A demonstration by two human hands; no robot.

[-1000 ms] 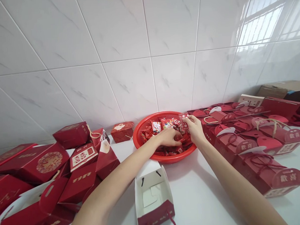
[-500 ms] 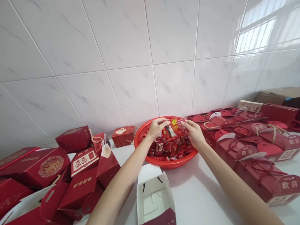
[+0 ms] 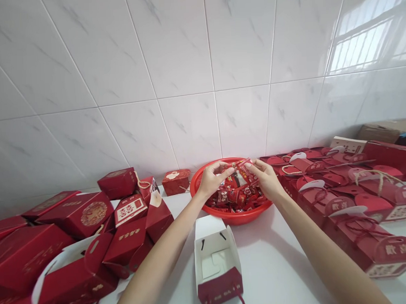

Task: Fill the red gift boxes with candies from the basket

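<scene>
Over a red plastic basket (image 3: 237, 218) full of red-wrapped candies (image 3: 238, 197), both my hands are pinched on small candy packets. My left hand (image 3: 213, 180) is closed at the basket's left side, its thumb pressing a red wrapper against the fingers. My right hand (image 3: 267, 179) pinches a shiny red candy packet (image 3: 246, 166) by its right end, close to the left fingertips. Whether both hands hold the same packet is hard to make out. In front of the basket stands an open gift box (image 3: 218, 263), white inside with nothing in it, dark red outside with a red cord.
Several red gift boxes (image 3: 81, 215) crowd the left side, some open. Closed red boxes with cord handles (image 3: 368, 239) stand in rows on the right. A small red box (image 3: 176, 182) sits by the tiled wall (image 3: 188, 125). A brown carton (image 3: 384, 133) is at far right.
The view has shifted slightly left, so things appear farther right. My hands have drawn closer together over the basket, and the packets between them are turned and bunched.
</scene>
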